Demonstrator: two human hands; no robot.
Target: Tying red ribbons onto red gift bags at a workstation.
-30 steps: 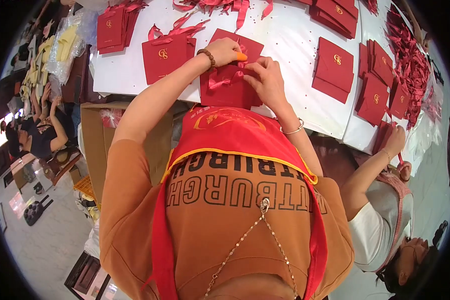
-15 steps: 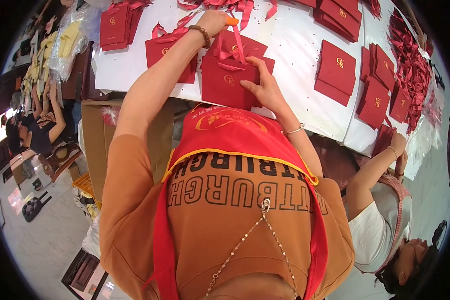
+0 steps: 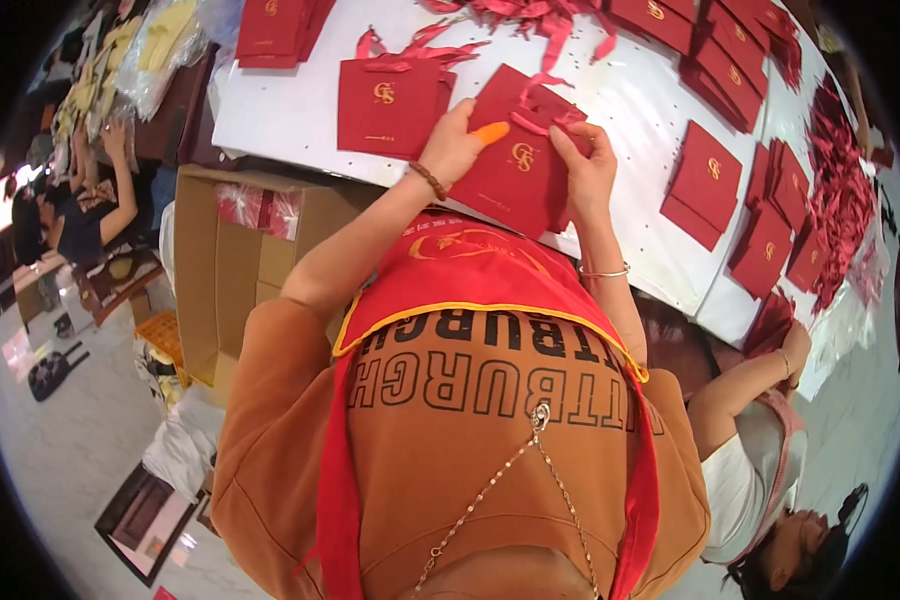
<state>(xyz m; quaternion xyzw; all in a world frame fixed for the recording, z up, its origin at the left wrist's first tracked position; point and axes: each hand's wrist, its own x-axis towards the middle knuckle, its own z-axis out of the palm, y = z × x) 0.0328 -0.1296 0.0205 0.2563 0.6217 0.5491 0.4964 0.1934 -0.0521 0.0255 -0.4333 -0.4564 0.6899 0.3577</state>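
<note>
A dark red gift bag [image 3: 515, 185] with a gold emblem lies tilted in front of me, at the near edge of the white table. At its left edge my left hand [image 3: 452, 150] is closed on it, an orange cover on one digit. My right hand [image 3: 588, 175] pinches the red ribbon [image 3: 538, 122] at the bag's upper right; the fingertips partly hide the ribbon's end. Another red bag or sheet shows behind the top of this one. Just left lies a small stack of red bags [image 3: 385, 110] with loose ribbon handles.
Loose red ribbons [image 3: 545, 25] lie at the far side of the white table [image 3: 630, 185]. More red bags [image 3: 708, 185] and a ribbon heap [image 3: 838, 190] are at right. A cardboard box [image 3: 205, 250] stands below left. A co-worker's hand [image 3: 795, 345] touches a bag at right.
My left hand has come down from the ribbon's top to the bag's left edge. My right hand has moved to the ribbon, and the bag now lies tilted. The view has shifted slightly.
</note>
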